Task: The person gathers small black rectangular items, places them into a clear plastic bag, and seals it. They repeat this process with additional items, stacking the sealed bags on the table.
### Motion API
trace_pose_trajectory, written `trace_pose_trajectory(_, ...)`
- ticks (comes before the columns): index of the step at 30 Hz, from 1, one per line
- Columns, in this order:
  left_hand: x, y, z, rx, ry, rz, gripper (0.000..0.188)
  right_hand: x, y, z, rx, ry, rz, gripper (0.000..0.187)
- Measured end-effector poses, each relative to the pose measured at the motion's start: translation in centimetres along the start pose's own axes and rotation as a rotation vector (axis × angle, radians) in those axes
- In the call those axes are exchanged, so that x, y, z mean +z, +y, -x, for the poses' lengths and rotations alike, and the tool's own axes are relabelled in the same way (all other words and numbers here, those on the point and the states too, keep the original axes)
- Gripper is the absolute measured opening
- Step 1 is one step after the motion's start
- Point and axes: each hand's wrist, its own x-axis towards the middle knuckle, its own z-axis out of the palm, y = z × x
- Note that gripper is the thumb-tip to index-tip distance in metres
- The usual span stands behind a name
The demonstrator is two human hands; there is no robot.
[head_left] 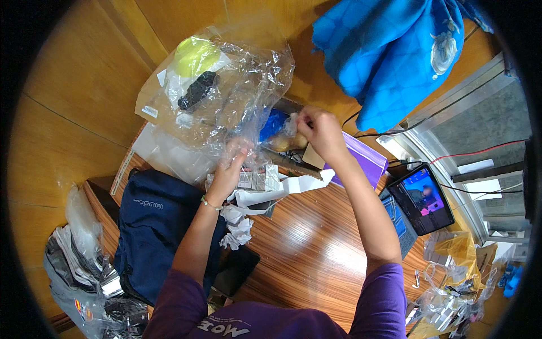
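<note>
A large clear plastic bag [254, 73] spreads out at the far left of the table, and my left hand [234, 161] is closed on its gathered near end. A yellow-green item [196, 56] and a black item [197, 90] show at this plastic. My right hand [319, 129] pinches a piece of crumpled clear plastic [291, 125] over an open cardboard box [305, 168]. Inside the box are a shiny blue packet [273, 124] and something tan that I cannot make out. Just below my left hand lie a grey-and-white carton [259, 178] and a curling white paper strip [305, 184].
Crumpled white paper [237, 229] and a navy bag [155, 220] lie to the left. Right of the box stand a purple folder [361, 161] and a tablet [422, 198] with its screen lit, beside folded denim [400, 223]. Blue cloth [384, 51] hangs at the back; cables run along the window.
</note>
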Motion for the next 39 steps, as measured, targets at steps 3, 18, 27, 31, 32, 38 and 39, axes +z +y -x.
trace_pose_trajectory(3,0.2,-0.2,-0.1,0.018,0.036,-0.007,0.019,-2.9,-1.8,1.4,0.1,0.109,-0.349,0.01)
trace_pose_trajectory(18,0.6,0.7,-0.3,0.014,0.056,-0.023,0.019,-6.0,-1.2,17.2,0.481,0.142,-0.656,0.009)
trace_pose_trajectory(27,-0.2,-0.2,-0.9,-0.002,0.052,-0.064,0.019,-7.0,-5.2,12.7,0.147,0.179,-0.105,0.02)
trace_pose_trajectory(31,0.6,1.8,-2.5,0.058,-0.024,-0.149,0.021,-3.5,-9.2,11.2,-0.13,-0.361,-0.234,0.021)
trace_pose_trajectory(32,0.3,1.7,-2.7,0.094,-0.038,-0.178,0.021,-1.9,-9.1,11.1,-0.124,-0.448,-0.188,0.022)
trace_pose_trajectory(38,-0.3,2.0,-3.0,0.147,-0.086,-0.163,0.02,8.3,-4.9,10.7,0.005,-0.511,0.01,0.031)
trace_pose_trajectory(39,-0.5,2.1,-3.0,0.152,-0.102,-0.161,0.02,9.8,-4.3,10.9,-0.056,-0.449,0.031,0.031)
